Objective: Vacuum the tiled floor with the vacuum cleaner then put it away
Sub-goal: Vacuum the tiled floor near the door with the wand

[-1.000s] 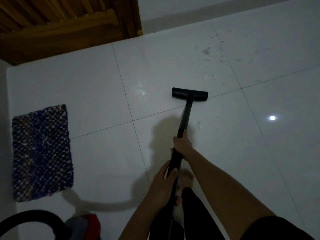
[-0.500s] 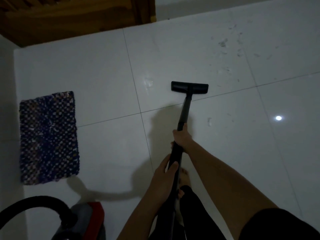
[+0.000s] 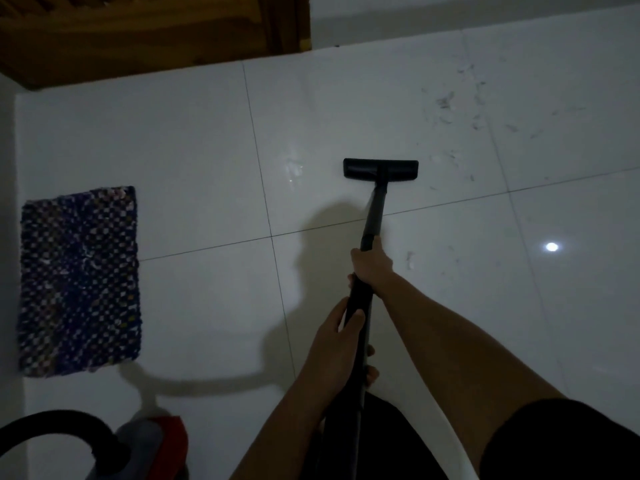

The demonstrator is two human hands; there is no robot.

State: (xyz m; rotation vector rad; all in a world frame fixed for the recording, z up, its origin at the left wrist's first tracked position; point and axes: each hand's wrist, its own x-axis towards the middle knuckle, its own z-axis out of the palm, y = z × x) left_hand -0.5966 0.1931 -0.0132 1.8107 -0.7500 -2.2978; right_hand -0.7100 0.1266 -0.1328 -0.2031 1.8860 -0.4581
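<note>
The black vacuum wand (image 3: 373, 216) runs from my hands out to a flat black floor nozzle (image 3: 380, 169) lying on the white tiled floor (image 3: 201, 140). My right hand (image 3: 371, 265) grips the wand higher up, nearer the nozzle. Below it, my left hand (image 3: 337, 344) holds the same wand close to my body. The red and grey vacuum body (image 3: 152, 448) sits at the bottom left, with its black hose (image 3: 45, 426) arching over it. Dust and hair scraps (image 3: 445, 102) lie on the tile beyond and to the right of the nozzle.
A blue woven mat (image 3: 81, 280) lies on the floor at the left. A wooden door (image 3: 138, 32) and a white wall fill the top edge. A light glint (image 3: 551, 246) reflects on the tile at the right. My bare foot shows under the wand.
The nozzle has been pushed forward across the tile seam onto the farther tile. The view has shifted so the mat and vacuum body sit further into the frame.
</note>
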